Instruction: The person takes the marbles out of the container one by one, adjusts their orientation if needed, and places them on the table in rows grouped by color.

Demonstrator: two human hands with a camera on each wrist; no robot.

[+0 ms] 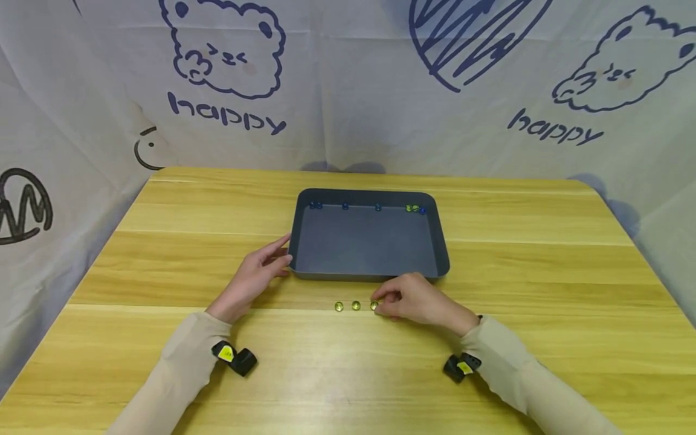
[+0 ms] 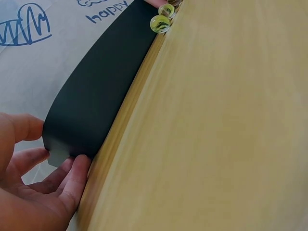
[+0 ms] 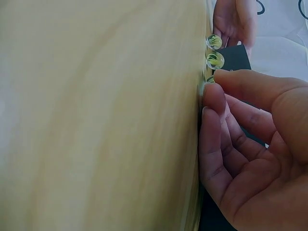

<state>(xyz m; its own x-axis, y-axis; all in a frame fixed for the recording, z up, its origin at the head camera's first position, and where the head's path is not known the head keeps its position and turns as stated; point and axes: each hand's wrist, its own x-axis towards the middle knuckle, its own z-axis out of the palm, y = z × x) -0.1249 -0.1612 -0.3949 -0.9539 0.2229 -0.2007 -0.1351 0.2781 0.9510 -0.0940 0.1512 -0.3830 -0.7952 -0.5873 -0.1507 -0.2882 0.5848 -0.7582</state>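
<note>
A dark grey rectangular tray [image 1: 370, 278] lies on the table, seen side-on in the left wrist view. My left hand [image 1: 252, 278] touches its near left corner from outside, fingers spread and loosely bent. In front of the tray is a short row of clear yellow-green marbles: a left marble [image 1: 339, 307], a middle marble [image 1: 356, 306] and a right marble [image 1: 374, 306]. Thumb and index finger of my right hand [image 1: 418, 300] pinch the right marble at the tabletop; in the right wrist view the fingertips mostly cover it.
Inside the tray, along its far wall, several blue marbles [image 1: 345, 206] lie spaced out, with yellow-green marbles [image 1: 412, 208] near the far right corner. Wooden tabletop [image 1: 544, 272] extends to both sides. A white cloth [image 1: 348, 90] with drawings hangs behind the table.
</note>
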